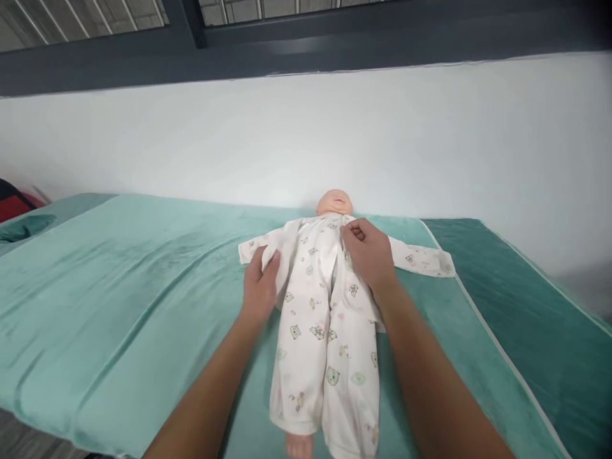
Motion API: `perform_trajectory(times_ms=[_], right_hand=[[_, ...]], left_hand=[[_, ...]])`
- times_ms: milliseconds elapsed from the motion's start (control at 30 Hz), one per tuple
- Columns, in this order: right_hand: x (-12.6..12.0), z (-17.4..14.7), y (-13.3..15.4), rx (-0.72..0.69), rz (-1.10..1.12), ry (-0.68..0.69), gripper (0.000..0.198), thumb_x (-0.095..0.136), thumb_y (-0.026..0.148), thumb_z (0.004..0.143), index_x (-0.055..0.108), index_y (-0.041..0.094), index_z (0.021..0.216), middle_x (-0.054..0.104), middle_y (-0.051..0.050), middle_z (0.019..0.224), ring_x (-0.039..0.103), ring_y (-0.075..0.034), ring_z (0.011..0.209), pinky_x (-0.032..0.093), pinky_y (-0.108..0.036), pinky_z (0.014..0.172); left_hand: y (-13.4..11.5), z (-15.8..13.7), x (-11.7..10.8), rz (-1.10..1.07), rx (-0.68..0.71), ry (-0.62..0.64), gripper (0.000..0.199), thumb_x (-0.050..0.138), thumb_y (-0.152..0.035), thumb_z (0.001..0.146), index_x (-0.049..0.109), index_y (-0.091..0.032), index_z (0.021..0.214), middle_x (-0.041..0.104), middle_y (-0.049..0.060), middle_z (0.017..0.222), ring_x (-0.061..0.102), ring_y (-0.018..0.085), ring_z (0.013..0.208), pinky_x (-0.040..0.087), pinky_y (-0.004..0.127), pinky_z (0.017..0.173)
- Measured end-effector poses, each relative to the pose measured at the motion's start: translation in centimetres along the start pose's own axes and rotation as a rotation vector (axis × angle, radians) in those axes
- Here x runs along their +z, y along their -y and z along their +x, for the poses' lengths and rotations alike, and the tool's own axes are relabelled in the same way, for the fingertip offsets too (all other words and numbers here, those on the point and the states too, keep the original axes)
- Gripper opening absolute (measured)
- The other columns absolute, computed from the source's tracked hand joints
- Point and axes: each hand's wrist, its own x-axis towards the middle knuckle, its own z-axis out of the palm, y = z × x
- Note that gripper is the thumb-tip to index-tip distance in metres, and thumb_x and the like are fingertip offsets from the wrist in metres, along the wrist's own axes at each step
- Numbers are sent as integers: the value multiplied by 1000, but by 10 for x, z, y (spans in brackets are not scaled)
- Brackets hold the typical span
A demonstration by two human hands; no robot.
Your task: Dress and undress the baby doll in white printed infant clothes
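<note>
A baby doll lies on its back, head toward the wall, dressed in a white printed top and matching trousers. Its sleeves stretch out to both sides, and one foot shows below a trouser leg. My left hand grips the edge of the top on the left side, thumb and fingers closed on the cloth. Over the chest, on the right, my right hand has its fingers pinched at the front of the top. The cloth between those fingertips is mostly hidden.
A light green sheet covers the bed, with a darker green strip on the right. Behind stands a white wall below a dark window frame. A red and black item sits at the far left.
</note>
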Motion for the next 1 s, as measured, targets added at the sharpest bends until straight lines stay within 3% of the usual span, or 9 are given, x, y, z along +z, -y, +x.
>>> perform_trajectory(times_ms=[67,167,267,333,533,667,767,1000], right_hand=[[-2,2,0,25,31,-1,18,57,36,83,59,22,73,55,4,64,47,-13,60,37,-27,60],[-2,5,-3,56,84,-20,18,59,37,82,60,21,74,55,4,65,46,-12,60,37,-26,61],[-1,8,-6,71,147,-56,19,60,38,81,60,20,74,55,4,66,46,-12,61,38,-26,62],[-1,9,-8,87,195,-111,20,61,39,81,60,20,74,55,4,66,47,-12,62,38,-26,62],[-2,11,-10,137,266,-244,18,60,39,81,60,21,77,56,4,68,48,-11,59,39,-26,58],[-2,13,-13,111,150,-172,13,60,33,80,65,22,81,65,-1,84,57,-16,76,45,-30,73],[-1,14,-14,113,130,-100,16,59,34,80,68,22,88,67,-4,97,60,-19,86,47,-35,80],[1,16,-17,73,26,51,30,52,38,86,71,27,106,60,-7,120,47,-27,120,35,-47,105]], left_hand=[[-21,-2,8,42,186,75,25,42,-39,97,59,-22,105,68,4,104,62,20,95,50,32,83],[-38,-9,14,170,573,353,19,45,-26,96,62,-19,99,68,8,118,61,22,105,47,37,90],[-38,-12,13,172,691,522,16,51,-22,95,64,-20,86,70,5,116,62,20,102,46,38,89],[-35,-9,9,74,624,502,17,53,-24,94,66,-20,84,72,4,110,64,19,99,47,36,90],[-41,41,19,27,229,212,20,52,-28,94,72,-24,92,73,1,104,64,17,99,48,30,88],[-43,87,50,35,59,217,21,54,-28,88,73,-23,95,73,1,107,64,17,97,48,28,84],[-42,109,74,105,-24,294,21,54,-25,84,75,-21,88,75,3,94,65,18,87,46,28,78],[-36,117,92,168,-67,377,15,58,-24,80,68,-19,70,71,3,78,59,16,72,41,28,69]])
